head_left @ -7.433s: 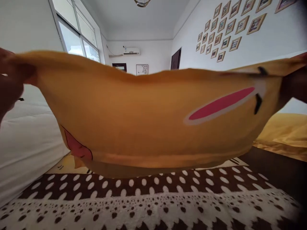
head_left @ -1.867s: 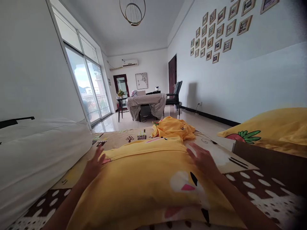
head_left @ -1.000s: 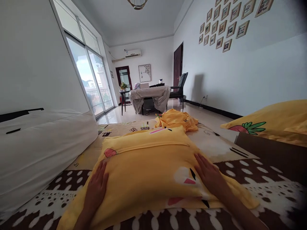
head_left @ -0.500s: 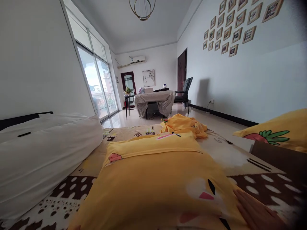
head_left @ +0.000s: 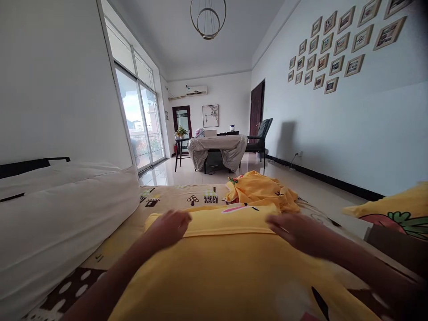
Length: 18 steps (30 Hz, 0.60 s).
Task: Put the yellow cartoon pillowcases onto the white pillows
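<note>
A plump yellow pillow (head_left: 214, 276) with printed cartoon faces lies before me, a folded-over band (head_left: 230, 223) running across its far end. My left hand (head_left: 172, 228) is over the left part of that band, slightly blurred, with its fingers loosely bent. Opposite it, at the band's right end, my right hand (head_left: 290, 229) points inward with bent fingers partly apart. Nothing shows between the fingers of either hand. Whether the fingertips touch the cloth is hard to see. Both forearms reach across the pillow's sides.
Beyond the pillow lies crumpled yellow cloth (head_left: 261, 191) on the patterned bed cover (head_left: 174, 194). White bedding (head_left: 67, 223) is piled at left. Another yellow pillow (head_left: 397, 209) is at far right. A covered table (head_left: 217, 142) and black chair (head_left: 261, 138) stand farther back.
Both hands have come forward over the pillow's far end. Before, my right hand lay flat at its right side and only a fingertip of my left showed. The view has tilted up slightly.
</note>
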### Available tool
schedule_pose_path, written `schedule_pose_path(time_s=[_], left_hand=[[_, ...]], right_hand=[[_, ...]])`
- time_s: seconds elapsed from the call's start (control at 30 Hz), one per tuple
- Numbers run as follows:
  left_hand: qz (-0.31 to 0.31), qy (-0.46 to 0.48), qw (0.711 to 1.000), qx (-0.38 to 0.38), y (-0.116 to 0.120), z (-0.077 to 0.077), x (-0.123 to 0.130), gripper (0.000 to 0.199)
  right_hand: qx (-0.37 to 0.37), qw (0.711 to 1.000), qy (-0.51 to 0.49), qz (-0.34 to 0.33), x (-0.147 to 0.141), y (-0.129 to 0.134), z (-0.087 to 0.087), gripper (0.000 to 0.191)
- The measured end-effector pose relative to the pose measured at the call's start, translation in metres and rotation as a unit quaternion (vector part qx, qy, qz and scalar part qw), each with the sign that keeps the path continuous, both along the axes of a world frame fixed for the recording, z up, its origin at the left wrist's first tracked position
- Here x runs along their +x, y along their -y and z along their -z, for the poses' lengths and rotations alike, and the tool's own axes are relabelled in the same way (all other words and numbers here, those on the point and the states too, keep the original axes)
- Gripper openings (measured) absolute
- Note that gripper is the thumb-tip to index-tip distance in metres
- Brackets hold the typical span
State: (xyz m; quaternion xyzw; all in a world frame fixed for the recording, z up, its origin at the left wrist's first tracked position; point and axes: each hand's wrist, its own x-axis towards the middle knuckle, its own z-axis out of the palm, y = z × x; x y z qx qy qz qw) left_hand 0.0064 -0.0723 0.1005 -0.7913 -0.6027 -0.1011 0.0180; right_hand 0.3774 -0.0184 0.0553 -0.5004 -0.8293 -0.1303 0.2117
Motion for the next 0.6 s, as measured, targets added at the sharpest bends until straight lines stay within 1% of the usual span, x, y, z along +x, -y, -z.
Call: schedule_pose_path(time_s=[0.03,0.07,0.1,0.13,0.17,0.2,0.23,0.3,0.33,0.37,0.4,0.47,0.53,0.6], left_hand=[[0.003,-0.011,1.0,-0.014,-0.033,-0.012,0.023,0.034],[-0.003,-0.016,1.0,-0.018,-0.065,-0.018,0.044,0.032],[-0.011,-0.021,0.999,-0.023,-0.093,-0.016,0.062,0.03],[-0.014,-0.024,0.999,-0.027,-0.116,-0.007,0.076,0.028],[-0.013,-0.024,0.999,-0.032,-0.132,0.008,0.085,0.026],[-0.008,-0.02,0.999,-0.039,-0.143,0.027,0.09,0.025],[-0.001,-0.014,0.999,-0.047,-0.15,0.049,0.092,0.026],[0.005,-0.006,0.998,-0.068,-0.155,0.092,0.087,0.03],[0.006,-0.004,0.997,-0.078,-0.157,0.108,0.083,0.032],[0.005,-0.003,0.996,-0.084,-0.159,0.121,0.079,0.034],[0.004,-0.003,0.996,-0.089,-0.163,0.129,0.075,0.036],[0.001,-0.005,0.996,-0.094,-0.173,0.136,0.067,0.041],[-0.006,-0.008,0.994,-0.107,-0.183,0.138,0.056,0.045],[-0.016,-0.015,0.992,-0.123,-0.189,0.139,0.039,0.045]], right_hand=[[-0.047,0.998,0.042,-0.03,-0.029,-0.015,-0.021,0.041],[-0.061,0.995,0.063,-0.043,-0.058,-0.03,-0.036,0.037],[-0.074,0.993,0.082,-0.044,-0.086,-0.044,-0.045,0.034],[-0.078,0.992,0.087,-0.043,-0.111,-0.057,-0.045,0.033],[-0.077,0.992,0.086,-0.041,-0.131,-0.068,-0.038,0.034],[-0.071,0.993,0.08,-0.039,-0.146,-0.077,-0.023,0.037],[-0.076,0.993,0.076,-0.039,-0.155,-0.084,-0.004,0.037],[-0.093,0.992,0.069,-0.049,-0.163,-0.095,0.04,0.037],[-0.102,0.991,0.064,-0.054,-0.163,-0.099,0.059,0.038],[-0.111,0.99,0.059,-0.06,-0.161,-0.103,0.075,0.039],[-0.119,0.989,0.054,-0.064,-0.157,-0.108,0.086,0.04],[-0.135,0.987,0.045,-0.07,-0.148,-0.12,0.096,0.043],[-0.153,0.985,0.039,-0.073,-0.136,-0.133,0.096,0.045],[-0.173,0.982,0.033,-0.071,-0.121,-0.145,0.096,0.043]])
